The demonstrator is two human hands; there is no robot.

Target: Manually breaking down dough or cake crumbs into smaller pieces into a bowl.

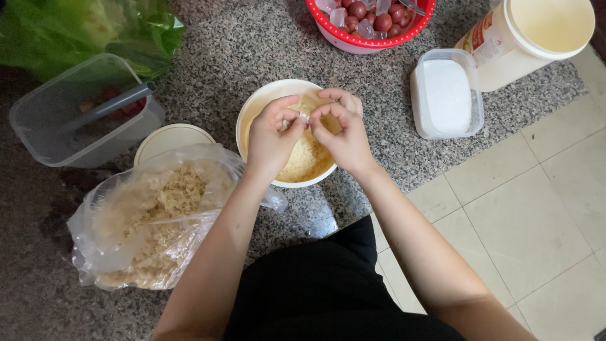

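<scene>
Small pale piece (303,115) pinched between my hands, mostly hidden by fingertips; cannot tell what it is. Hands cover much of cream bowl (265,100) and crumbs inside. Red colander (360,39) cut off by top edge. Green bag (88,28) cut off at top left, blurred. Contents of clear tub (38,136) dim behind wall: reddish bits, unidentifiable. Cream jug (524,44) partly cropped at top.

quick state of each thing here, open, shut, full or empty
cream round bowl: part full of yellow crumbs
clear plastic bag: open, holds crumbs
clear rectangular tub: open
white rectangular box: lid on
red colander: holds red fruit
left hand, right hand: pinching a small piece
</scene>
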